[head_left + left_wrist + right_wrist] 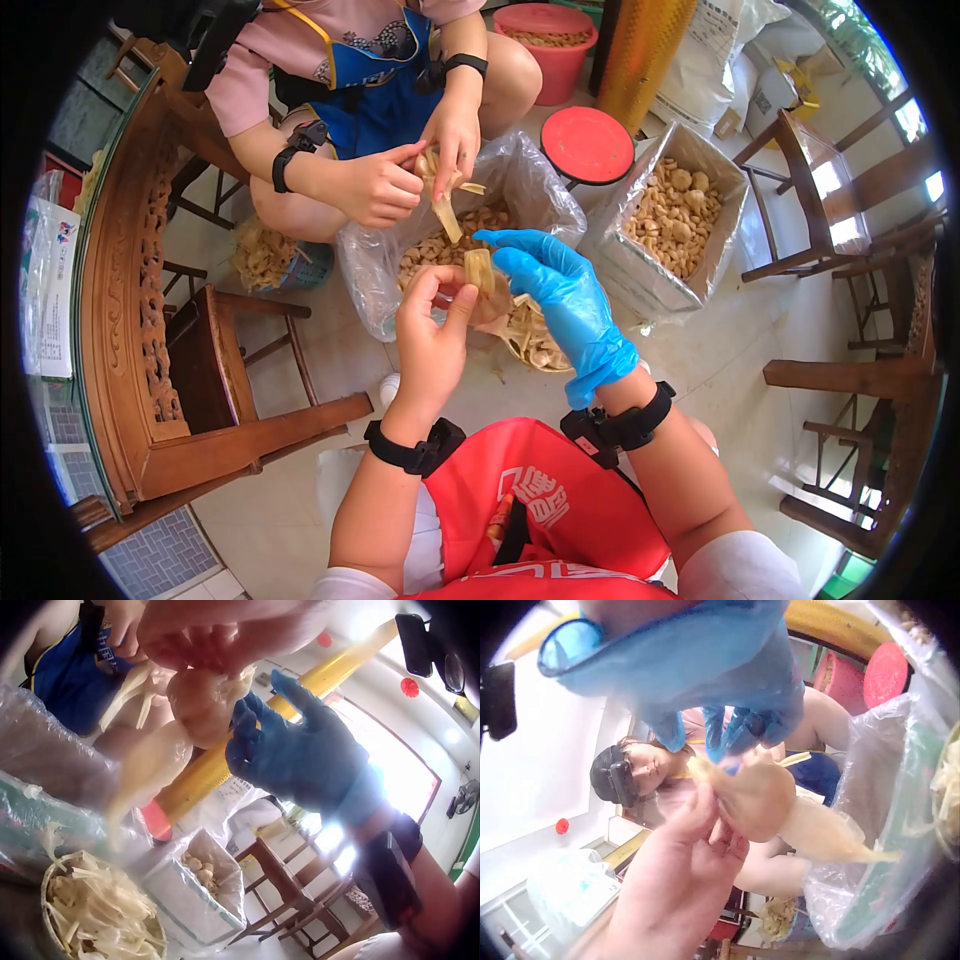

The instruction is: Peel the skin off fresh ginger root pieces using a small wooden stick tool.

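My bare left hand pinches a pale bulb between thumb and fingers. The bulb has papery skin and a long, flattened tail hanging away from it. My right hand, in a blue glove, is just beside the bulb, its fingers spread and loosely bent, with nothing visibly held. In the right wrist view, the gloved fingertips lie close to the bulb's narrow end; whether they touch it is unclear. Below the hands is a round container of pale peelings.
Across from me, a person's hands handle another pale piece above a plastic-lined container of bulbs or cloves. At the right stand a lined box of bulbs, a red-topped stool and wooden chairs. Carved wooden furniture stands at left.
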The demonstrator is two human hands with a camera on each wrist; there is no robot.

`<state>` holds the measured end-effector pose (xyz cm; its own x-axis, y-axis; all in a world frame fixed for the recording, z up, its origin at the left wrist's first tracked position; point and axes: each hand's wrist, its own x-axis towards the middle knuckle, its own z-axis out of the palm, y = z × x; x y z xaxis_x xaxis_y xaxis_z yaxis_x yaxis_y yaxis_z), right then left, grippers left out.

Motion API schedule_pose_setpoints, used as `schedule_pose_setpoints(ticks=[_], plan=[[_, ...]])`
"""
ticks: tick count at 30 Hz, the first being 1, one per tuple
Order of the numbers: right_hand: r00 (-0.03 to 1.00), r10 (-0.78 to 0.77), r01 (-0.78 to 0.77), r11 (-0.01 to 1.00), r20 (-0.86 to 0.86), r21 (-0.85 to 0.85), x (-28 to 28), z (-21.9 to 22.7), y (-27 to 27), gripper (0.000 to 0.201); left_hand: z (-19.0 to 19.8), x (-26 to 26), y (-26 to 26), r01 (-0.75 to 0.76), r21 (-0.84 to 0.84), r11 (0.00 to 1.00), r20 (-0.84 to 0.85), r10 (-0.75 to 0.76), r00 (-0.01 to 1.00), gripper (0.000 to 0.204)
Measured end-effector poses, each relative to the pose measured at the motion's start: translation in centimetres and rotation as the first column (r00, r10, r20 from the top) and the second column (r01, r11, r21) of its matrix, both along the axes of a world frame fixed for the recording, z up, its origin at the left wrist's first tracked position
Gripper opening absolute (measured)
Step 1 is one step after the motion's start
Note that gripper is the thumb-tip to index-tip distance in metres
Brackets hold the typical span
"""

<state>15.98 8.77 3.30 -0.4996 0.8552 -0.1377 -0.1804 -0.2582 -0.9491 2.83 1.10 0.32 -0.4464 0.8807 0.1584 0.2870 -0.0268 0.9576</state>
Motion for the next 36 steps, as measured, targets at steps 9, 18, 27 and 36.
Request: schedule_pose_setpoints(ticks=[9, 18, 27, 36], plan=[[0.946, -0.082, 0.003, 0.97, 0.314, 0.245, -0.3, -1.9, -1.0, 0.015, 1.0, 0.7, -0.4, 0.152, -0.064, 0.986, -0.137, -0.16, 0.978, 0.012], [0.896, 0.075, -0.201, 0.948, 0.438, 0.248, 0.5, -1.6, -0.6, 0.02, 2.0, 0.3, -0.4, 0.176, -0.123, 0.977, -0.51, -0.214, 0.833, 0.01], [0.99, -0.143, 0.133, 0.88, 0.013, -0.457, 0.4, -4.0, 0.7, 0.028, 1.6, 1.4, -0.4, 0.122, 0.048, 0.991, -0.321, -0.1, 0.942, 0.007], [0.886, -0.433, 0.231, 0.721, -0.165, -0.653, 0.8, -3.6, 1.7, 0.024, 0.0, 2.4, 0.4, 0.058, 0.137, 0.989, 0.266, -0.093, 0.959, 0.01]])
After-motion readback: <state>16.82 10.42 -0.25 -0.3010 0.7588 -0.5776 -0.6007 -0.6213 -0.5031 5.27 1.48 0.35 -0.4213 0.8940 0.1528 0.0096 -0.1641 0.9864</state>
